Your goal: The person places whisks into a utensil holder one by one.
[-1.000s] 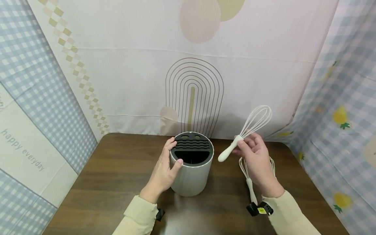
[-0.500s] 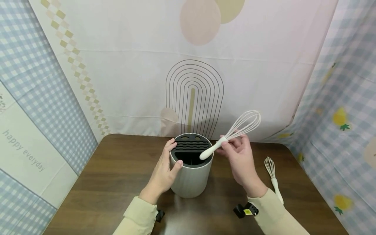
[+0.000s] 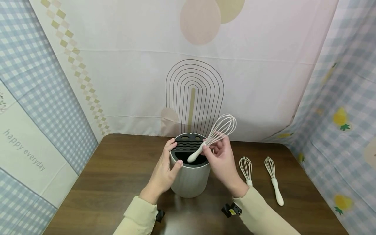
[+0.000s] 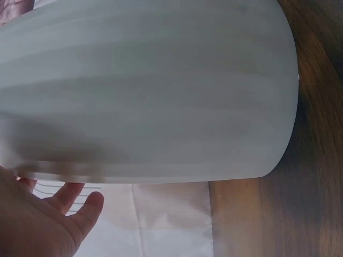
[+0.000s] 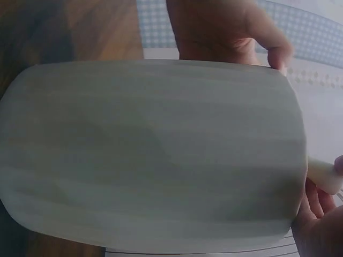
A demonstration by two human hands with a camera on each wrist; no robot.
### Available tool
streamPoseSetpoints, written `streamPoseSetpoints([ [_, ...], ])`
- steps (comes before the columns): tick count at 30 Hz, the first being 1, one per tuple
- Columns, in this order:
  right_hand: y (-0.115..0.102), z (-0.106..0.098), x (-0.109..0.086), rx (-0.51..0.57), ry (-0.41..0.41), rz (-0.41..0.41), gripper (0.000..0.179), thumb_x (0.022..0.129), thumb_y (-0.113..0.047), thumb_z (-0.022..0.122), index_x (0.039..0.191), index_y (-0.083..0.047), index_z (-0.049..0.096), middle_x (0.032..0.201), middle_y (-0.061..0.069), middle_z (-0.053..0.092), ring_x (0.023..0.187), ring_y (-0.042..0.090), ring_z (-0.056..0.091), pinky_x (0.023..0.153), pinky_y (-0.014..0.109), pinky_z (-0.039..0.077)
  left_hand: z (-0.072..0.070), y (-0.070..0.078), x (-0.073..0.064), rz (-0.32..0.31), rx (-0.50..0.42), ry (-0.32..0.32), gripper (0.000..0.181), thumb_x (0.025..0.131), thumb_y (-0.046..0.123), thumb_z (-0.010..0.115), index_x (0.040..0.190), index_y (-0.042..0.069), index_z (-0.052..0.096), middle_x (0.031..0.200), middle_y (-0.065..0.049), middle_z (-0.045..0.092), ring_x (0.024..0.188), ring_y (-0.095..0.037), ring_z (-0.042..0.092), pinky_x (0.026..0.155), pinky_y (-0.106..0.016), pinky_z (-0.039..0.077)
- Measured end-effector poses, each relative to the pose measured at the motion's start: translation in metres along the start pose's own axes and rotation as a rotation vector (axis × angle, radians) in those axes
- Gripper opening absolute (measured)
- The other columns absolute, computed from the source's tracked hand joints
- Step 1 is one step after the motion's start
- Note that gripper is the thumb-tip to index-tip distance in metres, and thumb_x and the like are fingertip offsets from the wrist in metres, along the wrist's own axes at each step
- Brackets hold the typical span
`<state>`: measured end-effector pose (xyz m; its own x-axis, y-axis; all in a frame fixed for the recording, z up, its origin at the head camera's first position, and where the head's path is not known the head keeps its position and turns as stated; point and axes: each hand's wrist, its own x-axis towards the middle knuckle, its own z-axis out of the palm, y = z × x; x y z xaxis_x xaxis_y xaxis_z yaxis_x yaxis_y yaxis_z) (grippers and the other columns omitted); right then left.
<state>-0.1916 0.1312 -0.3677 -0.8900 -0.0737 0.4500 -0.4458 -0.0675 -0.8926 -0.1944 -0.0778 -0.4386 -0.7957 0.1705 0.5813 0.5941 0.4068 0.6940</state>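
Observation:
A whitish-grey round utensil holder (image 3: 189, 182) with a black divided insert (image 3: 185, 147) stands upright on the table. My left hand (image 3: 163, 174) holds it at the upper left, thumb over the front rim and fingertips at the far side. With thumb and fingers, my right hand (image 3: 224, 163) pinches a white whisk (image 3: 197, 154) near the top of its handle. The wire end points up to the right, and the handle's lower end overlaps the insert's large front opening. In the right wrist view, the handle (image 5: 324, 176) shows beyond the holder's rim.
Two more white whisks lie on the wooden table (image 3: 117, 176) at the right. The nearer whisk (image 3: 246, 168) is partly hidden by my right sleeve; the other whisk (image 3: 275, 187) lies farther right. A printed cloth (image 3: 132, 81) hangs behind the table, with checked cloth at both sides.
My right hand has carried the whisk leftward, from right of the holder to over its front opening, uncovering the two whisks on the table. My left hand has stayed on the holder.

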Motion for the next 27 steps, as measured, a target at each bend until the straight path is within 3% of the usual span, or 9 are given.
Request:
streamPoseSetpoints([
  [6,-0.017,0.009,-0.004,-0.111,-0.018,-0.032,0.052,0.089,0.011,0.060,0.134,0.006,0.034,0.116,0.028,0.059,0.101,0.034,0.062,0.080,0.028,0.053,0.000,0.000,0.000,0.001,0.000,0.001,0.066,0.094,0.046,0.049,0.146,0.010,0.031,0.156,-0.006,0.025,0.139,-0.021,0.030,0.108,-0.050,0.029],
  [12,-0.029,0.016,-0.006,-0.221,-0.037,-0.054,0.049,0.087,0.010,0.062,0.130,0.005,0.038,0.111,0.022,0.062,0.101,0.035,0.063,0.079,0.035,0.054,0.000,-0.001,0.000,0.001,-0.006,0.001,0.066,0.094,0.047,0.049,0.146,0.010,0.031,0.156,-0.006,0.025,0.139,-0.022,0.030,0.108,-0.050,0.029],
  [20,-0.003,0.009,-0.002,-0.299,-0.102,-0.072,0.059,0.087,-0.002,0.068,0.138,-0.005,0.038,0.110,0.016,0.062,0.096,0.025,0.066,0.076,0.034,0.055,0.000,-0.003,-0.001,0.014,-0.011,0.011,0.061,0.094,0.040,0.049,0.145,0.010,0.033,0.156,-0.004,0.026,0.139,-0.021,0.031,0.106,-0.051,0.030],
  [27,0.002,0.009,-0.004,-0.410,-0.146,-0.124,0.068,0.084,-0.013,0.075,0.142,-0.014,0.038,0.108,0.011,0.064,0.087,0.019,0.068,0.072,0.028,0.055,0.000,-0.004,-0.001,0.037,-0.015,0.000,0.057,0.096,0.036,0.046,0.143,0.007,0.034,0.155,-0.009,0.027,0.139,-0.020,0.030,0.107,-0.050,0.029],
])
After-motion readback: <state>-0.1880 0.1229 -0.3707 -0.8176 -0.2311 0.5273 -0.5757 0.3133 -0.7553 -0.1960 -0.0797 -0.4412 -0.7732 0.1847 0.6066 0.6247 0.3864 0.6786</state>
